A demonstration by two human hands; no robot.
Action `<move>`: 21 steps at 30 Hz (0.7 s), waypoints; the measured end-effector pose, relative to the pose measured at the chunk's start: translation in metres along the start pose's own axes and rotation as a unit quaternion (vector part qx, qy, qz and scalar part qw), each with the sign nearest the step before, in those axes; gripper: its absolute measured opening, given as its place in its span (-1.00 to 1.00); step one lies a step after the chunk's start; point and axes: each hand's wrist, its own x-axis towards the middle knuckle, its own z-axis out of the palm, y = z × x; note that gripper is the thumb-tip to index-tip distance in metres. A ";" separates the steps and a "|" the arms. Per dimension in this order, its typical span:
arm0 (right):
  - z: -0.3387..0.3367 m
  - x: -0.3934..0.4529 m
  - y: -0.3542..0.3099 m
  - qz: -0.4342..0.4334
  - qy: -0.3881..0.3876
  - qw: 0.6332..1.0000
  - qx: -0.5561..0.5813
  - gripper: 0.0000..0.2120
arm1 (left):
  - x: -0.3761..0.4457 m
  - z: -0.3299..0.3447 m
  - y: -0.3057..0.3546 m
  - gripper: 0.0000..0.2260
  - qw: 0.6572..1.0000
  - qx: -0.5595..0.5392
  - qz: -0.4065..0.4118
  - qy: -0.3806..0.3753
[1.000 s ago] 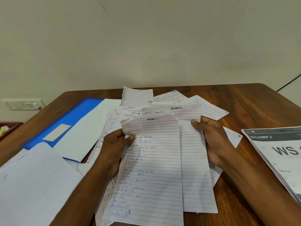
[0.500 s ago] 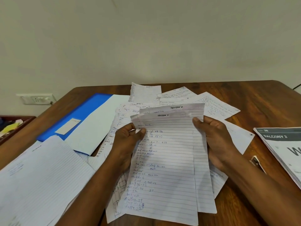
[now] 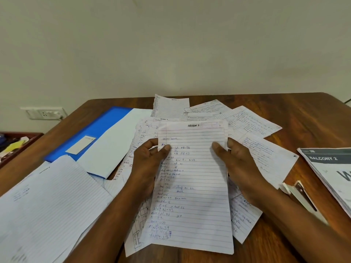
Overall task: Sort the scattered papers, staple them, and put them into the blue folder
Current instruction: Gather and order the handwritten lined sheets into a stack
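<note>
Both hands hold a small set of lined sheets (image 3: 193,179) headed "SECTION 1", upright over the middle of the tabletop (image 3: 313,118): the left hand (image 3: 148,168) pinches the left edge with its thumb on the front, and the right hand (image 3: 241,168) pinches the right edge the same way, so each grip is closed on the paper. This looks like the sorting step, with matching pages squared together before stapling. More handwritten papers (image 3: 252,128) lie fanned out beneath and beyond the held set, still unsorted. The next move probably calls for laying the set down or keeping it in one hand while the other reaches for the stapler (image 3: 302,198), which lies near the right forearm. The blue folder (image 3: 95,130) lies to the left, partly covered by a white sheet, with another lined sheet (image 3: 47,202) nearer the left edge. A printed booklet (image 3: 330,168) sits at far right. The tabletop is dark wood against a plain pale wall with a socket (image 3: 43,112).
</note>
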 end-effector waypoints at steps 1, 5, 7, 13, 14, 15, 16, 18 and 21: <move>0.000 0.000 0.002 -0.004 -0.006 1.000 -0.006 -0.81 | 0.000 0.000 0.000 -0.79 1.000 0.005 0.003 0.001; 0.000 0.001 0.008 -0.011 -0.003 0.999 -0.042 -0.69 | -0.001 0.001 0.000 -0.78 1.000 0.003 0.002 -0.015; 0.000 0.001 0.009 -0.013 0.001 0.999 -0.052 -0.66 | -0.002 0.001 -0.001 -0.75 0.999 0.001 -0.005 -0.035; -0.001 0.000 0.011 -0.006 -0.003 0.998 -0.064 -0.59 | -0.005 0.002 -0.006 -0.76 0.996 0.016 -0.022 -0.090; -0.001 0.000 0.011 -0.008 -0.004 0.998 -0.069 -0.59 | -0.006 0.002 -0.006 -0.76 0.995 0.019 -0.024 -0.091; -0.001 0.000 0.011 -0.008 -0.006 0.997 -0.073 -0.59 | -0.006 0.002 -0.007 -0.77 0.995 0.019 -0.024 -0.092; -0.001 0.000 0.011 -0.006 -0.007 0.997 -0.075 -0.61 | -0.006 0.002 -0.007 -0.77 0.995 0.019 -0.024 -0.091; -0.001 0.000 0.011 0.004 -0.009 0.998 -0.061 -0.65 | -0.007 0.002 -0.004 -0.78 0.996 0.016 -0.025 -0.078; -0.002 0.000 0.005 0.019 -0.015 1.000 -0.012 -0.74 | -0.001 -0.008 0.003 -0.78 0.999 0.002 -0.028 -0.041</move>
